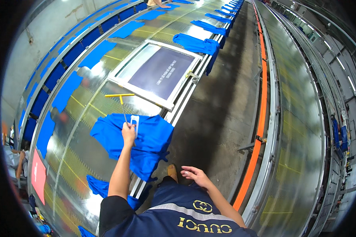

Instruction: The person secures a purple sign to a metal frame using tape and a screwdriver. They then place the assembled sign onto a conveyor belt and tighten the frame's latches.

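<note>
Okay, we've got a yellow T-shaped tool [121, 101] in our left grip [128, 133].
Those fingers are closed around its thin handle, right over a blue garment [154, 130] on the long worktop [81, 138], near a white-framed screen [162, 73]. A pale looped piece [137, 119] is just beside them. Our right grip [196, 176] is half-curled by the lap, and we can't tell if it's holding anything.

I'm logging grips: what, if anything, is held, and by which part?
The left hand holds a yellow-headed tool by its thin shaft; whether the right hand holds anything is unclear.
</note>
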`<control>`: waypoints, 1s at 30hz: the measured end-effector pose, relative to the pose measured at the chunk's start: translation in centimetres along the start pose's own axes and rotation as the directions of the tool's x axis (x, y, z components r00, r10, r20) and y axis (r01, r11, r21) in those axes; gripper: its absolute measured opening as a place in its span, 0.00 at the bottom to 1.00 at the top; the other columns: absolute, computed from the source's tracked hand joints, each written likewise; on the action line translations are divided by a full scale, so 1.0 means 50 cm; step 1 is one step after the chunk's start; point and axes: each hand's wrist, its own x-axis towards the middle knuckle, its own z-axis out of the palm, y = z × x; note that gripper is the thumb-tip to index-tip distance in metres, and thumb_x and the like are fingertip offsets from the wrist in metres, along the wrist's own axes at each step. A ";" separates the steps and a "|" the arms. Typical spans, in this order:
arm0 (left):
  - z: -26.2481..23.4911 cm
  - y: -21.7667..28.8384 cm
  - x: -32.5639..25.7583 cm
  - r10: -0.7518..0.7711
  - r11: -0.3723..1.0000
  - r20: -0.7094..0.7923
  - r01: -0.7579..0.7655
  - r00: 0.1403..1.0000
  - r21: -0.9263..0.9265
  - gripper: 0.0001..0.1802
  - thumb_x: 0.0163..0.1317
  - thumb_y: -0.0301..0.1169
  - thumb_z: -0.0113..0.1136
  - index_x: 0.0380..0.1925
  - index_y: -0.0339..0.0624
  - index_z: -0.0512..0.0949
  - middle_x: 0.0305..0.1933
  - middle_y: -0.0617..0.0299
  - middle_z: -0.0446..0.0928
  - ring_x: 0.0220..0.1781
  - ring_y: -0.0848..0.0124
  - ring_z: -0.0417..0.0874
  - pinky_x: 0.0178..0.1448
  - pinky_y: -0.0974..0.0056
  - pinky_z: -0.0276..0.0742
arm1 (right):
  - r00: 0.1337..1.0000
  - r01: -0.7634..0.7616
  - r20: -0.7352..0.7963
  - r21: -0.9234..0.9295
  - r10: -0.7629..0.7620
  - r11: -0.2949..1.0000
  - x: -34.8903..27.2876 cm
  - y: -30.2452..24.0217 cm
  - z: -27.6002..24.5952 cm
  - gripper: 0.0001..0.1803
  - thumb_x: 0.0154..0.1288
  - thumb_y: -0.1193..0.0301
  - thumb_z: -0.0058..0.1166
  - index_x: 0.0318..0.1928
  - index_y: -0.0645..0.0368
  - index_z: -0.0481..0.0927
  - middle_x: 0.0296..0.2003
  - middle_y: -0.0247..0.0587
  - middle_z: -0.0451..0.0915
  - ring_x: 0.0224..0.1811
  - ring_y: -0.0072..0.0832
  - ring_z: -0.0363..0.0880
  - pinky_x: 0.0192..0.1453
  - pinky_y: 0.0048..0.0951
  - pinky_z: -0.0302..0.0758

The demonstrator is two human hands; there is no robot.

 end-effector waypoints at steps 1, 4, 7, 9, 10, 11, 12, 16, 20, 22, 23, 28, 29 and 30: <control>0.023 -0.002 0.045 -0.048 0.999 0.000 0.048 0.999 0.025 0.10 0.62 0.29 0.64 0.34 0.37 0.73 0.32 0.44 0.80 0.38 0.43 0.82 0.44 0.48 0.76 | 0.998 -0.022 -0.064 0.029 0.024 0.999 0.005 -0.004 -0.037 0.23 0.76 0.65 0.55 0.67 0.60 0.74 0.54 0.40 0.83 0.54 0.24 0.82 0.59 0.26 0.77; 0.048 -0.106 0.155 -0.044 0.984 -0.132 0.065 0.990 0.165 0.09 0.60 0.29 0.65 0.34 0.37 0.74 0.35 0.43 0.82 0.41 0.44 0.84 0.46 0.47 0.76 | 0.985 -0.051 -0.160 0.112 0.069 0.992 0.046 -0.022 -0.134 0.22 0.76 0.66 0.56 0.66 0.60 0.75 0.51 0.39 0.84 0.50 0.22 0.82 0.54 0.23 0.78; 0.112 -0.081 0.198 -0.172 0.977 -0.168 0.190 0.971 0.098 0.11 0.58 0.30 0.66 0.34 0.36 0.75 0.33 0.44 0.83 0.40 0.44 0.85 0.46 0.46 0.77 | 0.962 -0.078 -0.251 0.143 0.112 0.987 0.085 -0.035 -0.279 0.21 0.76 0.66 0.56 0.65 0.59 0.76 0.51 0.39 0.84 0.50 0.22 0.82 0.53 0.24 0.78; 0.134 -0.073 0.214 -0.178 0.942 -0.212 0.229 0.961 0.247 0.13 0.58 0.33 0.68 0.33 0.37 0.75 0.41 0.44 0.81 0.45 0.45 0.82 0.50 0.49 0.75 | 0.958 -0.106 -0.251 0.132 0.137 0.986 0.128 -0.067 -0.369 0.21 0.75 0.66 0.56 0.64 0.59 0.76 0.51 0.39 0.84 0.50 0.22 0.82 0.53 0.24 0.78; 0.139 -0.059 0.213 -0.120 0.910 -0.241 0.204 0.963 0.361 0.14 0.58 0.35 0.69 0.32 0.38 0.75 0.45 0.44 0.79 0.48 0.46 0.80 0.52 0.49 0.75 | 0.964 -0.100 -0.234 0.107 0.123 0.989 0.156 -0.091 -0.411 0.21 0.75 0.66 0.56 0.64 0.59 0.76 0.51 0.39 0.84 0.50 0.22 0.82 0.53 0.24 0.78; 0.134 -0.044 0.225 -0.140 0.899 -0.277 0.239 0.951 0.367 0.16 0.58 0.37 0.69 0.31 0.38 0.74 0.48 0.45 0.77 0.50 0.46 0.79 0.53 0.50 0.74 | 0.971 -0.095 -0.213 0.082 0.110 0.992 0.189 -0.115 -0.452 0.21 0.75 0.66 0.56 0.64 0.59 0.76 0.51 0.39 0.84 0.50 0.22 0.82 0.53 0.24 0.78; 0.131 -0.035 0.219 -0.174 0.885 -0.323 0.291 0.930 0.364 0.17 0.58 0.40 0.69 0.30 0.39 0.73 0.52 0.45 0.75 0.52 0.46 0.77 0.54 0.50 0.73 | 0.978 -0.096 -0.184 0.041 0.102 0.995 0.221 -0.148 -0.502 0.21 0.75 0.66 0.56 0.64 0.59 0.76 0.51 0.39 0.84 0.50 0.22 0.82 0.52 0.23 0.78; 0.155 0.105 0.167 0.134 0.852 -0.455 0.132 0.880 0.507 0.18 0.70 0.43 0.58 0.37 0.38 0.81 0.45 0.48 0.80 0.45 0.52 0.82 0.47 0.51 0.77 | 0.993 0.078 -0.077 -0.177 -0.093 0.981 0.367 -0.335 -0.632 0.21 0.77 0.64 0.53 0.64 0.60 0.76 0.50 0.39 0.85 0.50 0.25 0.83 0.54 0.26 0.78; 0.266 0.359 0.059 -0.071 0.993 -0.122 0.082 0.990 0.089 0.13 0.72 0.35 0.55 0.36 0.41 0.83 0.27 0.52 0.82 0.28 0.54 0.83 0.33 0.54 0.76 | 0.953 -0.021 0.296 0.256 -0.058 0.966 0.494 -0.584 -0.639 0.40 0.78 0.43 0.40 0.71 0.67 0.66 0.64 0.52 0.76 0.66 0.36 0.75 0.71 0.39 0.70; 0.359 0.412 -0.002 0.254 0.956 0.013 -0.253 0.967 0.149 0.06 0.66 0.30 0.60 0.30 0.44 0.83 0.26 0.54 0.81 0.26 0.54 0.80 0.34 0.54 0.75 | 0.866 -0.070 0.491 0.312 -0.098 0.948 0.546 -0.687 -0.585 0.53 0.72 0.31 0.35 0.75 0.69 0.56 0.73 0.58 0.63 0.76 0.41 0.62 0.79 0.45 0.58; 0.390 0.507 -0.008 0.206 0.959 0.173 -0.233 0.963 0.158 0.08 0.64 0.33 0.65 0.27 0.46 0.81 0.24 0.57 0.79 0.25 0.56 0.78 0.35 0.56 0.73 | 0.825 -0.112 0.553 0.360 -0.116 0.926 0.576 -0.721 -0.572 0.58 0.67 0.27 0.34 0.76 0.69 0.53 0.75 0.59 0.59 0.78 0.43 0.58 0.80 0.46 0.55; 0.582 0.652 0.019 0.223 0.975 0.326 -0.212 0.919 -0.069 0.19 0.61 0.43 0.69 0.21 0.47 0.72 0.22 0.59 0.71 0.26 0.56 0.75 0.34 0.56 0.66 | 0.827 -0.335 0.559 0.569 -0.055 0.751 0.695 -0.837 -0.585 0.45 0.75 0.35 0.33 0.70 0.64 0.65 0.54 0.62 0.81 0.67 0.51 0.72 0.80 0.56 0.52; 0.606 0.659 0.037 0.226 0.973 0.352 -0.193 0.909 -0.126 0.18 0.62 0.44 0.68 0.22 0.47 0.73 0.21 0.59 0.71 0.26 0.56 0.74 0.35 0.56 0.67 | 0.855 -0.313 0.517 0.569 -0.036 0.761 0.696 -0.854 -0.596 0.31 0.81 0.45 0.31 0.54 0.60 0.73 0.31 0.50 0.82 0.50 0.46 0.80 0.78 0.57 0.54; 0.620 0.669 0.060 0.233 0.967 0.381 -0.171 0.895 -0.189 0.18 0.62 0.44 0.68 0.23 0.47 0.74 0.21 0.60 0.71 0.26 0.56 0.74 0.35 0.56 0.67 | 0.852 -0.276 0.521 0.512 -0.039 0.814 0.699 -0.878 -0.598 0.27 0.81 0.46 0.30 0.41 0.55 0.72 0.25 0.43 0.76 0.42 0.40 0.77 0.77 0.58 0.54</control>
